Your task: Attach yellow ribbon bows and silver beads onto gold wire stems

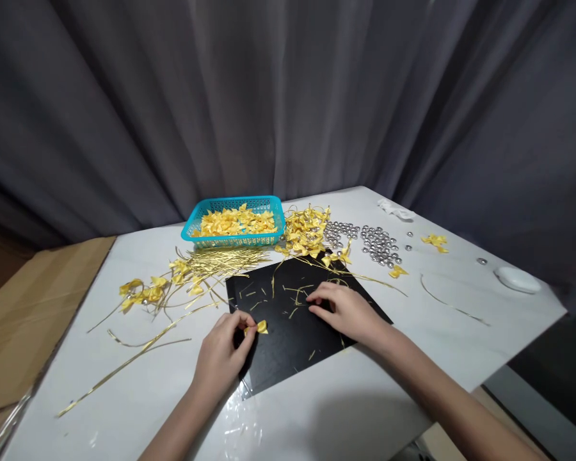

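Facing grey fabric curtains, the left hand is pinching a likely soft yellow ribbon bow, best held mid-knot; the right hand is gaping.

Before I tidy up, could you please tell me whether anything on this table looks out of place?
Yes: short gold scraps lie strewn over the black mat, looking like loose offcuts, unlike the long gold strands. One silver piece also sits stray, apart from the silver cluster.
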`<state>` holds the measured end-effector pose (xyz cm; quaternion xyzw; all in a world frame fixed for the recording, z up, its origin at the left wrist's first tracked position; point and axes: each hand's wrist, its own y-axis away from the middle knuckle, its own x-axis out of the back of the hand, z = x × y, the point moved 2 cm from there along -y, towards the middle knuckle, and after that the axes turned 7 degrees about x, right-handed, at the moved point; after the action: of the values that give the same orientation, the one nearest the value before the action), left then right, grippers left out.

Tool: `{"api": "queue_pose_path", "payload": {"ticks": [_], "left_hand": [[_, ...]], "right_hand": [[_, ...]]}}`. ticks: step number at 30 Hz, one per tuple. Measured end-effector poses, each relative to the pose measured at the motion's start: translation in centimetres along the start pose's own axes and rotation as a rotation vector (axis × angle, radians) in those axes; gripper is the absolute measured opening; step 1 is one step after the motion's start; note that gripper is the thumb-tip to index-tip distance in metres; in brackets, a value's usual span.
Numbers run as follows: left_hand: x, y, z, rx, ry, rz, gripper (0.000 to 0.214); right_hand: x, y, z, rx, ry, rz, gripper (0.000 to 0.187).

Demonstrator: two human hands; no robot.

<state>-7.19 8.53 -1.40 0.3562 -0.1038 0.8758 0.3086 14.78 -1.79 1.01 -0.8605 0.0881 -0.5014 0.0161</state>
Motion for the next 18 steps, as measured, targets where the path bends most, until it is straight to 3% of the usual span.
{"api": "queue_pose_path", "payload": {"ticks": [8,11,14,16,18], "left_hand": [[0.0,0.4,0.5,-0.134,-0.165,0.014,0.012],[0.0,0.5,0.7,-0.217,-0.214,0.071,0.011],[-0.4,1.2,1.6,-0.467,-0.28,0.144,0.017],[-1.0,2.0,2.4,-0.673,-0.339,0.149,0.027],[-1.7,2.8,3.0,-0.79,-0.39,0.118,0.033]], "right_hand": [[-2.3,0.9,-2.0,0.105,0.138,-0.119,0.029],[-2.7,1.8,-3.2,0.136,0.192,-0.185,0.036],[-3.0,3.0,-4.3,0.147,0.237,-0.237,0.04],[-3.3,3.9,-4.7,0.164,0.247,-0.271,0.036],[-3.4,4.8,-5.0,0.182,0.237,-0.284,0.028]]}}
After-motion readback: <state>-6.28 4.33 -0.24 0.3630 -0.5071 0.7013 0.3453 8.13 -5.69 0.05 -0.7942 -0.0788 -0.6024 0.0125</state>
